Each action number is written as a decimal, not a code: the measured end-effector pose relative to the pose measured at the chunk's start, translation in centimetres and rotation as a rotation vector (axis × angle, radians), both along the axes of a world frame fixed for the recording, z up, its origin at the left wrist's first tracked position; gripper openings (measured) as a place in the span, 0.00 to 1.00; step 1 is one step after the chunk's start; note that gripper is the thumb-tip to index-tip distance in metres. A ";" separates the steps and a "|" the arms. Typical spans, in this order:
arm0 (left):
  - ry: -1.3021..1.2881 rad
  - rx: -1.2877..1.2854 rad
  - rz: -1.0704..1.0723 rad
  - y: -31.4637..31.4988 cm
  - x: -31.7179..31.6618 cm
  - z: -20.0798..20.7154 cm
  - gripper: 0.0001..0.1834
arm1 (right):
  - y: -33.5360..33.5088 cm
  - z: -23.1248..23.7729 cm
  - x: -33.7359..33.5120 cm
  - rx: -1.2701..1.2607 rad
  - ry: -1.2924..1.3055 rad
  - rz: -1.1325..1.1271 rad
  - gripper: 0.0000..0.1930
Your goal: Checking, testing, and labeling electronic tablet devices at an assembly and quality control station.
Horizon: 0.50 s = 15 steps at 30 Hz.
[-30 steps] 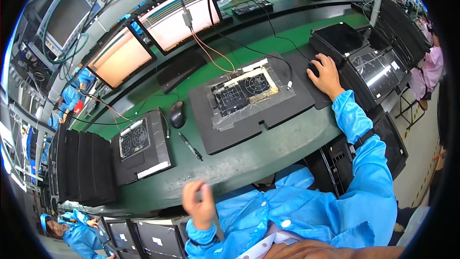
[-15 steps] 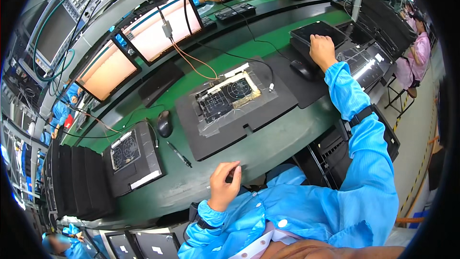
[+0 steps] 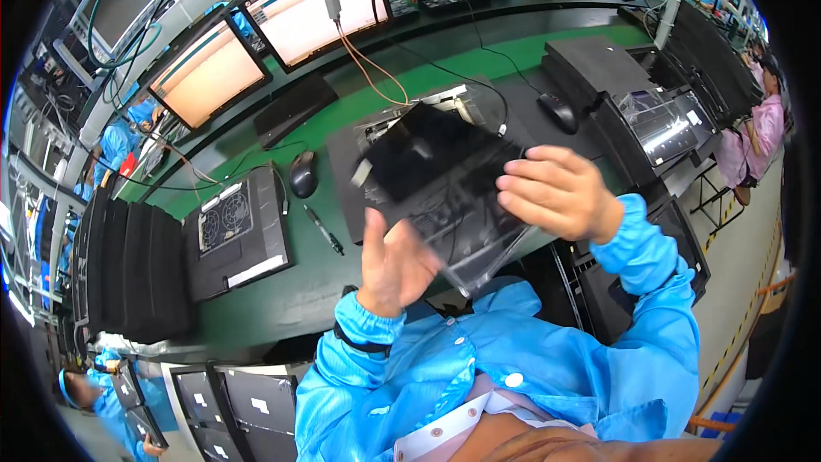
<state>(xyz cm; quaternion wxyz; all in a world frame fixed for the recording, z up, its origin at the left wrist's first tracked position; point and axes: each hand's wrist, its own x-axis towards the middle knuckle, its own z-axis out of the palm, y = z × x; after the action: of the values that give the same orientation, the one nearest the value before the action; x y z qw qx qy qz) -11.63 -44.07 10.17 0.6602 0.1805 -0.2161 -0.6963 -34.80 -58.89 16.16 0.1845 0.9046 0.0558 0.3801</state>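
In front of me my right hand [image 3: 552, 195] grips the right edge of a thin black panel [image 3: 436, 154], tilted above the bench. Its upper part is dark; the lower part shines like a clear plastic sheet, smeared by motion. At its lower left edge is my left hand [image 3: 393, 263], thumb raised and fingers stretched out, partly blurred; whether it touches the panel is unclear. Beneath the panel lies a dark foam pad [image 3: 346, 197] with a fixture [image 3: 462, 101] bearing a vented black part, mostly hidden.
Black computer mice lie left [image 3: 303, 174] and right [image 3: 558, 113]. A pen [image 3: 324, 231] lies near a second vented part [image 3: 226, 216] on a pad. Two lit monitors [image 3: 316, 4] stand behind, with hanging cables. Stacked dark pads [image 3: 128, 265] sit left; a grey-black stack [image 3: 599, 73] sits right.
My right hand has brought the black panel from the right-hand stack to the middle, over the fixture. My left hand has opened beside it. The view has shifted slightly.
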 end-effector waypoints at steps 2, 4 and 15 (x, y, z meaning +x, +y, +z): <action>-0.203 0.219 0.324 2.2 0.0 -2.5 0.16 | -1.6 -3.6 2.1 0.217 -0.070 -0.080 0.18; 0.024 0.187 0.327 4.8 1.0 -4.7 0.11 | -4.6 -6.4 4.1 0.434 -0.077 -0.277 0.21; -0.017 0.035 0.570 10.6 5.5 -8.4 0.21 | -2.2 -8.1 6.5 1.234 0.077 -0.029 0.09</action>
<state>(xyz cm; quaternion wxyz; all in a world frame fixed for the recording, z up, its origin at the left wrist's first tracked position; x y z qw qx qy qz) -6.17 -33.50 1.78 0.8242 0.2515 -0.1502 -0.4846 -28.32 -61.07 8.04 -0.3696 0.8584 -0.1800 0.3069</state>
